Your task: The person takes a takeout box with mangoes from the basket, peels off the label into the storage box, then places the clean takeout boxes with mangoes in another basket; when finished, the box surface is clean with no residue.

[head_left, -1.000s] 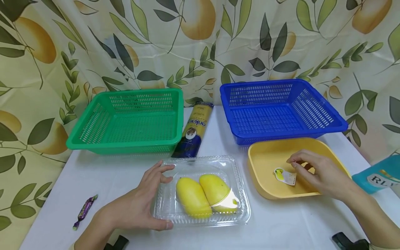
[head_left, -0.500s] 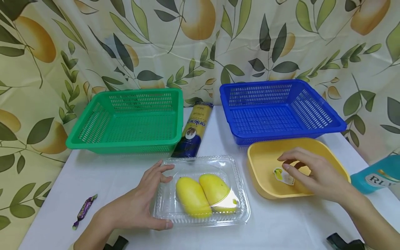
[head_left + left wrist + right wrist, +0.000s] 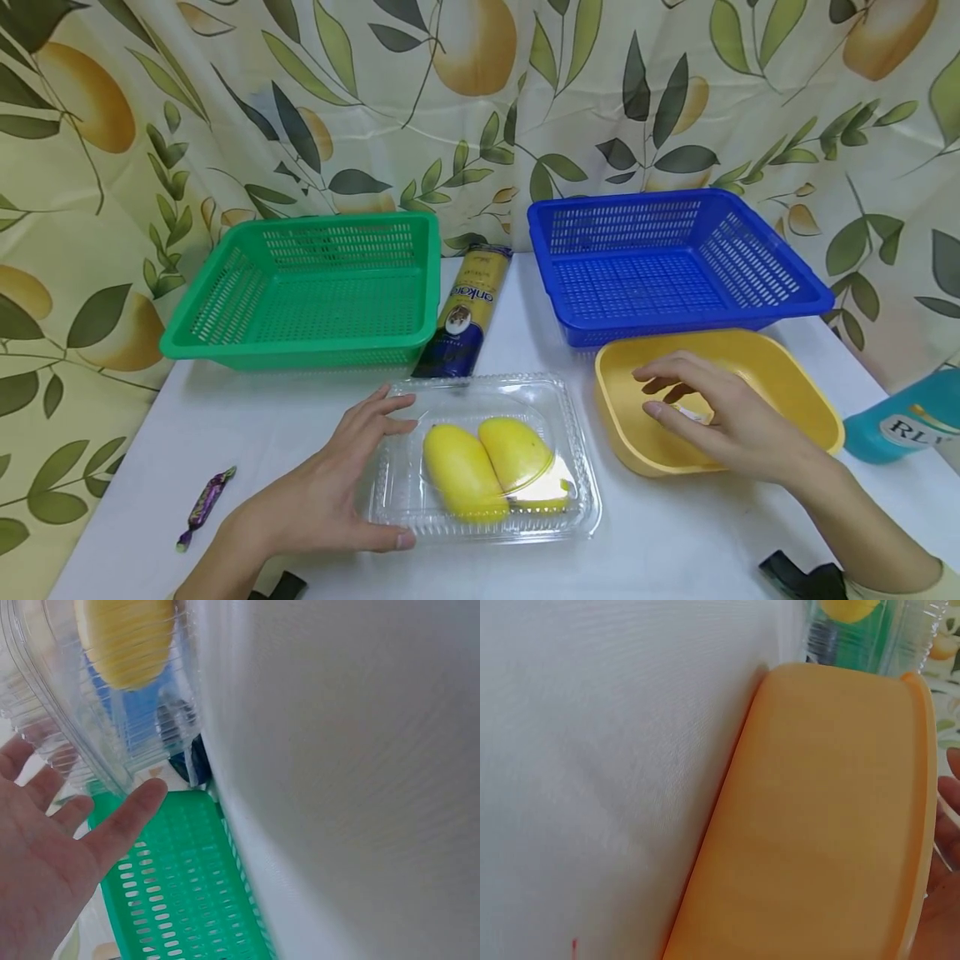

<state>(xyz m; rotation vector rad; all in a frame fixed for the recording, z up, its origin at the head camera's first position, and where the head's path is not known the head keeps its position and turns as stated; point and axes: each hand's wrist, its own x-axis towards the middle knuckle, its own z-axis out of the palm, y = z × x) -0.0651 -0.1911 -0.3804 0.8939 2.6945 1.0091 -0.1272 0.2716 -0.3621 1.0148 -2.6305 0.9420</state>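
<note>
Two yellow mangoes (image 3: 465, 471) lie side by side inside a clear plastic clamshell box (image 3: 581, 450) on the white table. My left hand (image 3: 330, 496) lies along the left side of this box, fingers spread at the back corner and thumb at the front corner. In the left wrist view its thumb (image 3: 131, 817) is extended close to the box wall. Over a yellow plastic basin (image 3: 798, 408) is my right hand (image 3: 727, 417), fingers loosely bent and nothing between them. Beneath it a small white-and-yellow tag (image 3: 690, 412) lies in the basin, mostly hidden by the hand.
A green basket (image 3: 337, 300) stands at the back left and a blue basket (image 3: 630, 283) at the back right. Between them lies a gold-and-blue packet (image 3: 465, 321). A purple wrapped candy (image 3: 205, 508) sits far left; a teal bottle (image 3: 900, 421) lies beside the basin.
My right hand has moved left across the basin and its fingers have opened, covering more of the tag. My left hand and the box have stayed in place.
</note>
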